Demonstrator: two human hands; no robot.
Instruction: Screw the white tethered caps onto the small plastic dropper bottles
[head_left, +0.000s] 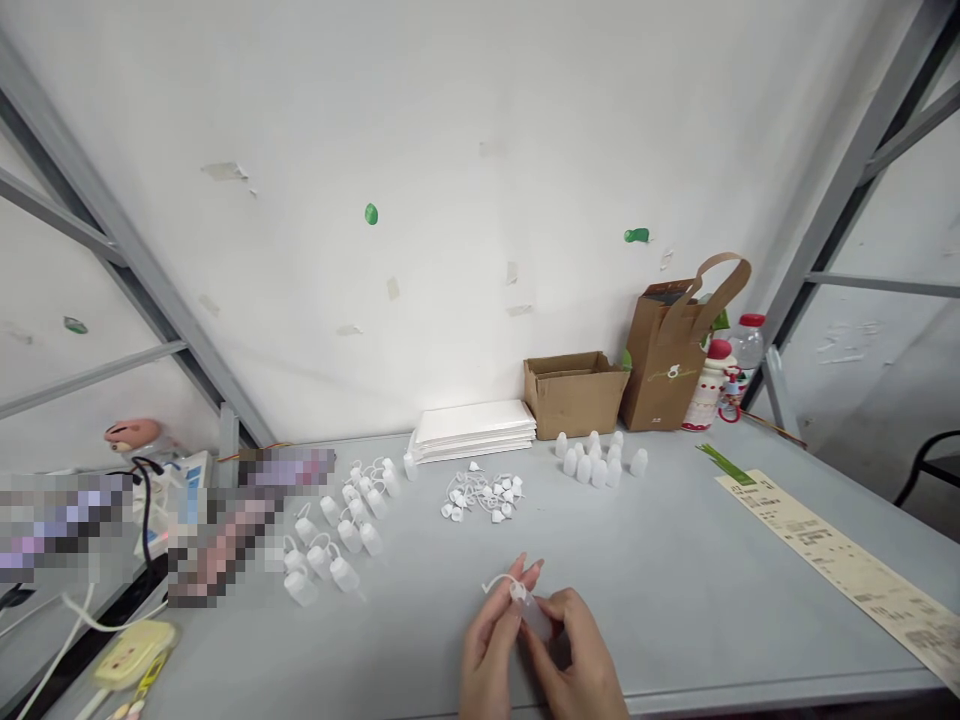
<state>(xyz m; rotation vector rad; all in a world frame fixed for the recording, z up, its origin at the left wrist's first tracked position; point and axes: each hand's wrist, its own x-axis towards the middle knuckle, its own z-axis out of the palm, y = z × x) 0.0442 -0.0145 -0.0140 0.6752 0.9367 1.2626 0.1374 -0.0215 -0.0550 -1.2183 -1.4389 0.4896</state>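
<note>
Close to the table's front edge, both hands hold one small translucent white bottle (537,620). My right hand (577,655) is closed around the bottle's body. At the bottle's top, the fingers of my left hand (491,640) pinch a white cap (517,591) with a thin looped strap. Whether the cap is fully seated cannot be made out. Beyond the hands lies a loose pile of strapped white caps (484,492). Several capless bottles (592,465) stand at the back right. Over to the left, several bottles with caps and straps (345,535) stand in a group.
A stack of white boards (474,428), an open cardboard box (576,400) and a brown paper bag (660,365) line the wall. Drink bottles (709,390) stand beside the bag. A long printed paper strip (832,560) lies right; cables and a yellow case (135,652) lie left.
</note>
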